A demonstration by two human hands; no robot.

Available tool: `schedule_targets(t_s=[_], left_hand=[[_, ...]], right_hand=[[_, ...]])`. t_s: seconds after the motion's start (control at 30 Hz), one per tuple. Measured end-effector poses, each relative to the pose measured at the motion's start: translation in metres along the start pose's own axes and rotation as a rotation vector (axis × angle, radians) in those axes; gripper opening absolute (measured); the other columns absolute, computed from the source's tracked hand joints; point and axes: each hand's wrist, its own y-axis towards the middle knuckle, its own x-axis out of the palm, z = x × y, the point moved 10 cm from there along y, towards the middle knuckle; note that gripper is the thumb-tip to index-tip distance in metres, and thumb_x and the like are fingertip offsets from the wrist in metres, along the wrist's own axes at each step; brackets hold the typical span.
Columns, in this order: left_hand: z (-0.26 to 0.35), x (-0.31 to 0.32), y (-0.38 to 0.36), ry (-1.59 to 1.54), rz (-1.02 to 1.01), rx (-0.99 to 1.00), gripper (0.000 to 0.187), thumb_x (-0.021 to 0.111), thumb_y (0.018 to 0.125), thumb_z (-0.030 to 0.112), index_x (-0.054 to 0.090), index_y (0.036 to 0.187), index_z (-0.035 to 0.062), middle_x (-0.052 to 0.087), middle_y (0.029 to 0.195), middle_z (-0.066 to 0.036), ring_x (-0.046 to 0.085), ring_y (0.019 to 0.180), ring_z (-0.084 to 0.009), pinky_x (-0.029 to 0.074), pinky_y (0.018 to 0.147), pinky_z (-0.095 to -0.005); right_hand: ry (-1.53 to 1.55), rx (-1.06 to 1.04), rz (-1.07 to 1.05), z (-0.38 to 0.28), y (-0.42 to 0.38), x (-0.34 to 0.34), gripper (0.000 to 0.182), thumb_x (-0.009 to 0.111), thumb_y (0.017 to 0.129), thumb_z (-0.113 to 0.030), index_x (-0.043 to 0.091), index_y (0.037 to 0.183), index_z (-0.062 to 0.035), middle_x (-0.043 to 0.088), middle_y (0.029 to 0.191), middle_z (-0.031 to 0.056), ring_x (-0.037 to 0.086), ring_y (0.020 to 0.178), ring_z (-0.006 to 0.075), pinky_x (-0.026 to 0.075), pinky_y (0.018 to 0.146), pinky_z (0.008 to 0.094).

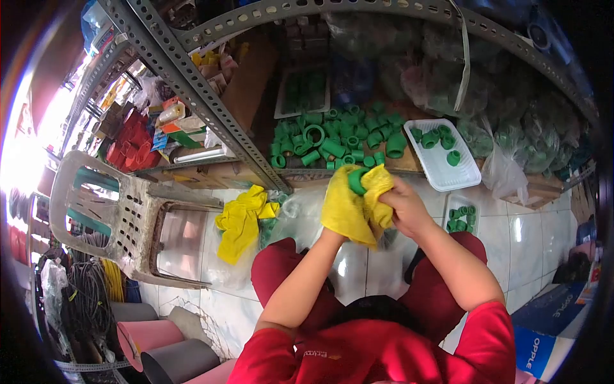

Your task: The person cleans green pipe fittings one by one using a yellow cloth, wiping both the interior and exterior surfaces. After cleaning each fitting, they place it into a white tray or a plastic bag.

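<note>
A yellow cloth (348, 208) is held up in front of the shelf edge, wrapped partly around a green pipe fitting (357, 181). My left hand (334, 235) is under the cloth, which hides most of its fingers. On the right side, my right hand (407, 208) pinches the cloth beside the fitting. Behind them, a pile of loose green fittings (332, 148) lies on the low shelf. To its right, a white tray (470, 173) holds several green fittings. A smaller tray (462, 201) with more green fittings stands on the floor.
A worn plastic chair (137, 224) stands at the left, with another yellow cloth (240, 224) beside it. The metal shelf frame (211, 109) rises ahead. Plastic bags (505, 166) hang at the right. Rolled sheets (173, 358) and a blue box (550, 326) occupy the lower corners.
</note>
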Motion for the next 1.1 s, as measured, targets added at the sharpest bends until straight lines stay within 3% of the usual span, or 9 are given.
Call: schedule_targets(t_s=[0.03, 0.13, 0.33, 0.47, 0.6, 0.67, 0.77, 0.87, 1.1], left_hand=[[-0.025, -0.001, -0.005, -0.599, 0.087, -0.279, 0.022, 0.048, 0.084, 0.014, 0.048, 0.104, 0.0052, 0.052, 0.102, -0.009, 0.053, 0.091, -0.0221, 0.045, 0.080, -0.0329], [-0.025, 0.006, -0.014, -1.352, -0.053, -0.452, 0.022, 0.046, 0.086, 0.023, 0.050, 0.100, 0.0062, 0.053, 0.097, -0.009, 0.053, 0.090, -0.0239, 0.046, 0.079, -0.0368], [-0.022, 0.021, -0.021, -1.511, -0.092, -0.556, 0.027, 0.041, 0.088, 0.030, 0.051, 0.098, 0.0064, 0.054, 0.096, -0.011, 0.053, 0.089, -0.0260, 0.046, 0.079, -0.0393], [-0.050, 0.010, -0.021, -1.110, -0.020, -0.457, 0.028, 0.043, 0.088, 0.027, 0.051, 0.102, 0.0037, 0.054, 0.099, -0.012, 0.055, 0.087, -0.0226, 0.048, 0.076, -0.0335], [-0.066, 0.015, -0.038, -0.985, 0.062, -0.683, 0.035, 0.056, 0.081, 0.018, 0.046, 0.112, 0.0064, 0.053, 0.099, -0.007, 0.053, 0.087, -0.0200, 0.046, 0.074, -0.0311], [-0.056, -0.006, -0.019, -0.118, -0.063, -0.187, 0.046, 0.065, 0.071, 0.024, 0.048, 0.110, 0.0060, 0.053, 0.099, -0.009, 0.053, 0.088, -0.0261, 0.043, 0.076, -0.0346], [-0.013, -0.011, -0.017, 0.506, 0.031, 0.153, 0.053, 0.069, 0.063, 0.029, 0.050, 0.107, 0.0060, 0.054, 0.099, -0.011, 0.051, 0.091, -0.0308, 0.041, 0.078, -0.0374], [0.007, 0.001, -0.010, 0.357, -0.091, 0.094, 0.051, 0.068, 0.064, 0.031, 0.052, 0.105, 0.0062, 0.054, 0.099, -0.012, 0.051, 0.092, -0.0304, 0.040, 0.080, -0.0371], [0.015, 0.011, -0.005, 0.340, -0.085, 0.099, 0.048, 0.067, 0.066, 0.028, 0.052, 0.106, 0.0066, 0.053, 0.104, -0.010, 0.050, 0.096, -0.0287, 0.039, 0.084, -0.0367]], right_hand=[[0.162, 0.026, -0.048, -0.002, -0.001, 0.003, 0.028, 0.052, 0.080, -0.005, 0.051, 0.109, -0.0019, 0.056, 0.100, 0.0033, 0.054, 0.091, 0.0121, 0.042, 0.080, 0.0245], [0.240, -0.138, 0.009, -0.033, -0.005, -0.009, 0.028, 0.050, 0.083, -0.008, 0.049, 0.110, -0.0012, 0.056, 0.100, 0.0039, 0.054, 0.091, 0.0133, 0.042, 0.081, 0.0256], [-0.506, -0.362, 0.048, -0.069, -0.018, 0.000, 0.026, 0.056, 0.080, -0.013, 0.055, 0.103, -0.0015, 0.053, 0.104, 0.0066, 0.049, 0.097, 0.0188, 0.037, 0.086, 0.0297], [-1.076, -0.645, -0.212, -0.061, -0.029, 0.051, 0.029, 0.061, 0.071, -0.013, 0.059, 0.100, -0.0068, 0.050, 0.093, 0.0114, 0.049, 0.090, 0.0279, 0.038, 0.080, 0.0346], [-1.393, -0.557, -0.035, -0.057, -0.027, 0.051, 0.028, 0.059, 0.069, -0.014, 0.058, 0.096, -0.0080, 0.049, 0.082, 0.0099, 0.050, 0.081, 0.0286, 0.040, 0.071, 0.0377], [-1.465, -0.626, 0.004, -0.060, -0.028, 0.049, 0.027, 0.058, 0.069, -0.015, 0.058, 0.095, -0.0082, 0.048, 0.079, 0.0090, 0.051, 0.078, 0.0283, 0.040, 0.069, 0.0381], [-1.379, -0.577, 0.055, -0.058, -0.023, 0.037, 0.026, 0.057, 0.067, -0.012, 0.059, 0.092, -0.0087, 0.049, 0.078, 0.0091, 0.051, 0.076, 0.0307, 0.041, 0.068, 0.0391], [-1.250, -0.452, 0.001, -0.044, -0.013, 0.024, 0.025, 0.055, 0.071, -0.009, 0.058, 0.095, -0.0065, 0.055, 0.082, 0.0066, 0.055, 0.077, 0.0260, 0.043, 0.068, 0.0358], [-0.045, 0.149, -0.148, 0.004, 0.000, 0.004, 0.028, 0.052, 0.077, -0.004, 0.054, 0.105, -0.0019, 0.057, 0.099, 0.0036, 0.054, 0.091, 0.0126, 0.042, 0.081, 0.0260]])
